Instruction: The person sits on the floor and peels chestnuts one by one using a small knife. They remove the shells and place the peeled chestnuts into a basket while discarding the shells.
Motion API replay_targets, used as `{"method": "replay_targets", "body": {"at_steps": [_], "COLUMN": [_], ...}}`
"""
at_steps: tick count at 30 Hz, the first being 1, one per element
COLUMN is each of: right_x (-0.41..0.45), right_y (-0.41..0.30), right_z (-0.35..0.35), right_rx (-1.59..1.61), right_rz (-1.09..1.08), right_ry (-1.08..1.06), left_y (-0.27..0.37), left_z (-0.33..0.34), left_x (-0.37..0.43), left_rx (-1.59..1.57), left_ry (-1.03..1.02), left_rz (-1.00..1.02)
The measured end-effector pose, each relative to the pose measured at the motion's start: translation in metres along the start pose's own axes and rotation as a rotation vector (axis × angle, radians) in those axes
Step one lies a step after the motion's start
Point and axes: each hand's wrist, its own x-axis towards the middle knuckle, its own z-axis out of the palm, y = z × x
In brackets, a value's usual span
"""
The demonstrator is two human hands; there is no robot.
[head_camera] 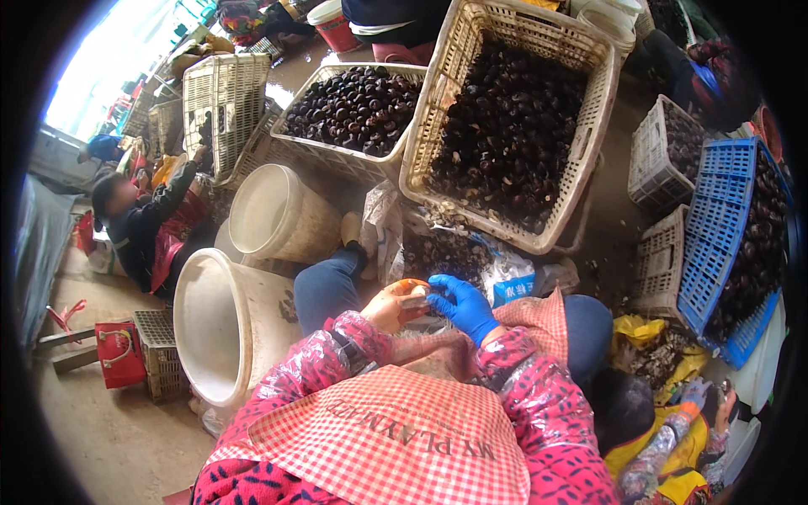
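Note:
My left hand [386, 308] is bare apart from an orange covering at the fingers. Its fingertips pinch a small whitish piece [419, 291], which looks like a peeled water chestnut. A thin greyish edge, perhaps a blade, shows beside the piece. My right hand [466, 308], in a blue rubber glove, meets the left one there with bent fingers; whether it grips a tool is hidden. Both hands are above my lap, over a red checked apron [385, 410]. Just beyond them, an open plastic sack [517, 281] holds dark and pale peelings [445, 255].
Ahead stand a large crate [435, 120] and a lower crate [379, 163] of dark water chestnuts. White buckets [268, 315] are at my left. A blue crate [716, 221] tilts at right. Co-workers sit on the left [136, 227] and lower right [656, 435].

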Motion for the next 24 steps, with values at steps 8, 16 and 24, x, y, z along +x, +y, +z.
{"method": "replay_targets", "body": {"at_steps": [8, 16, 24], "right_x": [-0.0034, 0.0004, -0.0007], "right_y": [0.0016, 0.0061, 0.0047], "right_z": [-0.0013, -0.0005, -0.0013], "right_rx": [-0.008, 0.018, 0.039], "right_rz": [-0.088, -0.020, 0.126], "right_ry": [-0.107, -0.178, -0.078], "left_y": [0.0030, 0.0035, 0.0049], "left_z": [0.0039, -0.0001, -0.0020], "left_x": [-0.0031, -0.0025, -0.0020], "left_rx": [-0.010, 0.046, 0.053], "left_ry": [-0.005, 0.067, 0.089], "left_rz": [-0.023, -0.066, -0.101]}}
